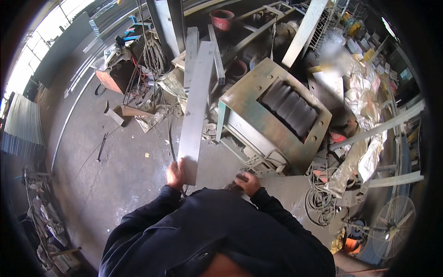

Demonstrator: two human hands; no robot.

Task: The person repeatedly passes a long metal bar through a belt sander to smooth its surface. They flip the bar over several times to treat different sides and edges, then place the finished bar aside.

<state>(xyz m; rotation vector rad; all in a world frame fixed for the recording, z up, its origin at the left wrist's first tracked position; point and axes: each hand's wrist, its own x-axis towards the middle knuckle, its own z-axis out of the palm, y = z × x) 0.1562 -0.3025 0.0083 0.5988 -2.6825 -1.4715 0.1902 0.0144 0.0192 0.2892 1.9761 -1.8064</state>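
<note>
A long, flat, silver-grey metal bar (196,115) stretches away in front of me. My left hand (176,174) is closed on the left edge of its near end, with the thumb over the top face. A thin dark cable (170,134) hangs down beside the bar to that same hand. To the right, apart from the bar, my right hand (249,183) has its fingers curled in near my body. Something dark shows at those fingertips, too small to name. Ahead of the right hand stands a worn, pale-green machine housing (244,108) with dark ribbed rollers (290,108) in its opening.
Two shorter metal pieces (191,60) lie beyond the bar. A red bucket (222,20) stands further back. Coiled hoses (320,203) and a standing fan (394,226) are at the right. Stacked sheets (23,122) line the left, and scrap lies on the floor (134,161).
</note>
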